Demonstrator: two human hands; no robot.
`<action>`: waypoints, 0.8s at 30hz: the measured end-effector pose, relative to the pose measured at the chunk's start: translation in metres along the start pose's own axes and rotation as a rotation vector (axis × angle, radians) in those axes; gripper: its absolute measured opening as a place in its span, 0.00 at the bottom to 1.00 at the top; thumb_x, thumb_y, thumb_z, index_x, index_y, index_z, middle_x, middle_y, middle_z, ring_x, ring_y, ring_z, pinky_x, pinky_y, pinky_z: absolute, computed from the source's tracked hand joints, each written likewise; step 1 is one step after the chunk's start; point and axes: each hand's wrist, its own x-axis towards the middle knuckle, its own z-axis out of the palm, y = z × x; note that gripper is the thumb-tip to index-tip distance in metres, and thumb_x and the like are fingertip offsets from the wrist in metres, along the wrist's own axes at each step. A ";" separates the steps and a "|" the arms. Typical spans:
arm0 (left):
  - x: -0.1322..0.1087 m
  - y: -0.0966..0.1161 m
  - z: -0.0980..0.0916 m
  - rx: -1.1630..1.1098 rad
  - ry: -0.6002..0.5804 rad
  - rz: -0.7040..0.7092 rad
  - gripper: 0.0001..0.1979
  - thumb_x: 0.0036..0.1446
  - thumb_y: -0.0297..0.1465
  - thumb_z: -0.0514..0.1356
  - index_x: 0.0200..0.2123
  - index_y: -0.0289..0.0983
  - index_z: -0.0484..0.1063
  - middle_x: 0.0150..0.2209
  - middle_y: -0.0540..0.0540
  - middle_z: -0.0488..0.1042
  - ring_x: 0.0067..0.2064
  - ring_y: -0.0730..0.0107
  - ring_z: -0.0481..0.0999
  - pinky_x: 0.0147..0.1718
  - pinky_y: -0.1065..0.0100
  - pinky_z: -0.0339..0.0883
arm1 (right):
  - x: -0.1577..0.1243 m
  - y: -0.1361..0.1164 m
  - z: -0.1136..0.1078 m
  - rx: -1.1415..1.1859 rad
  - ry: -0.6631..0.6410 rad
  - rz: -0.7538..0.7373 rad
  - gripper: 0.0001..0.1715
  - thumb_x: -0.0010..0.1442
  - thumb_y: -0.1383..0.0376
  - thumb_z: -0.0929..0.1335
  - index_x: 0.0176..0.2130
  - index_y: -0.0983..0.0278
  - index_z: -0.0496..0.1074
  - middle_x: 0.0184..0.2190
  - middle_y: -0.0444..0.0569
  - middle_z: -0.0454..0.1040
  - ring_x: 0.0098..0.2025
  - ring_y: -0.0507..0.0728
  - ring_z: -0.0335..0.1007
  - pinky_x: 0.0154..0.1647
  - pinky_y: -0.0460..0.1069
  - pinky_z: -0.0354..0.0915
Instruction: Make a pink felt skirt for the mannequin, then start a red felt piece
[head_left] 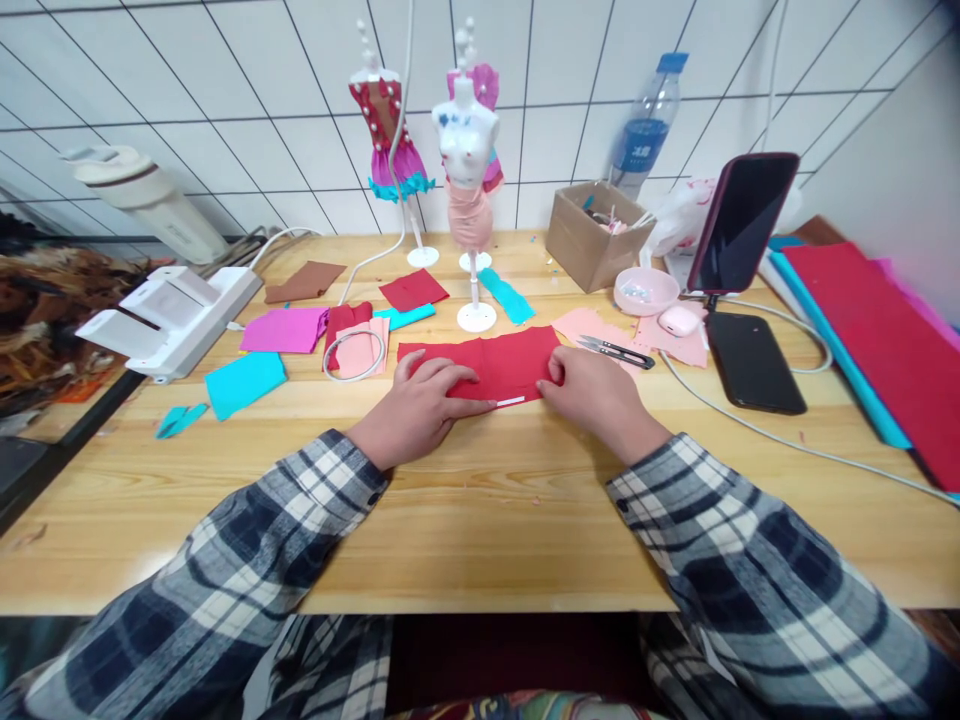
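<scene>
A red crepe-paper strip (pixel 495 364) lies flat on the table in front of me. My left hand (pixel 420 405) rests on its left part with the fingers spread, the thumb along the near edge. Beside that thumb tip a narrow white strip (pixel 511 401) runs along the same edge. At the right end, my right hand (pixel 596 395) is closed, thumb and curled fingers pinching the paper's edge. Just beyond that hand lie thread snips (pixel 616 351) on pink crepe paper (pixel 589 327).
Small dress forms stand at the back, one with a pink wrap (pixel 470 215). A cardboard box (pixel 600 235), pink bowl (pixel 646 292), phone on a stand (pixel 744 225) and black phone (pixel 756 362) are to the right. Cut paper pieces (pixel 246 384) and a white charging dock (pixel 172 320) lie left.
</scene>
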 end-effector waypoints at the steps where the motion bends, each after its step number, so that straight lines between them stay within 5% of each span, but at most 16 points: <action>1: 0.000 0.000 0.000 -0.007 0.002 0.000 0.25 0.61 0.24 0.51 0.55 0.57 0.71 0.57 0.45 0.68 0.56 0.53 0.64 0.58 0.40 0.44 | -0.001 0.001 -0.001 0.027 0.027 -0.021 0.03 0.56 0.64 0.67 0.32 0.60 0.71 0.31 0.46 0.75 0.32 0.56 0.67 0.26 0.49 0.51; 5: -0.001 -0.001 0.001 -0.014 -0.006 0.013 0.26 0.62 0.24 0.50 0.57 0.56 0.69 0.56 0.44 0.68 0.56 0.53 0.64 0.57 0.42 0.48 | -0.020 -0.010 -0.002 -0.009 0.088 -0.364 0.23 0.59 0.69 0.62 0.52 0.56 0.71 0.39 0.48 0.74 0.35 0.55 0.69 0.28 0.50 0.52; 8: -0.002 -0.003 0.002 0.008 -0.012 0.026 0.25 0.62 0.25 0.50 0.57 0.56 0.69 0.57 0.44 0.68 0.56 0.53 0.64 0.57 0.43 0.49 | -0.037 -0.022 0.002 -0.179 0.011 -0.482 0.25 0.62 0.68 0.60 0.57 0.55 0.69 0.37 0.50 0.72 0.31 0.55 0.68 0.25 0.50 0.49; 16: -0.003 -0.008 -0.001 -0.019 -0.052 0.036 0.26 0.62 0.24 0.51 0.58 0.57 0.68 0.59 0.45 0.66 0.58 0.53 0.63 0.57 0.43 0.50 | -0.039 -0.016 0.005 -0.307 -0.106 -0.493 0.28 0.64 0.68 0.59 0.61 0.53 0.64 0.39 0.51 0.72 0.31 0.54 0.69 0.25 0.49 0.48; 21: -0.002 -0.009 0.000 -0.081 -0.059 0.028 0.28 0.61 0.22 0.51 0.58 0.58 0.66 0.60 0.46 0.66 0.59 0.54 0.63 0.57 0.44 0.50 | -0.027 -0.004 -0.003 -0.284 -0.106 -0.406 0.26 0.63 0.66 0.60 0.56 0.45 0.69 0.36 0.47 0.71 0.27 0.52 0.66 0.23 0.48 0.45; 24: -0.003 -0.012 -0.001 -0.121 -0.057 0.030 0.29 0.61 0.21 0.50 0.58 0.58 0.67 0.60 0.46 0.66 0.58 0.55 0.65 0.57 0.45 0.51 | -0.022 0.002 -0.007 -0.216 -0.047 -0.449 0.24 0.62 0.69 0.61 0.52 0.50 0.74 0.36 0.48 0.71 0.34 0.55 0.68 0.27 0.49 0.52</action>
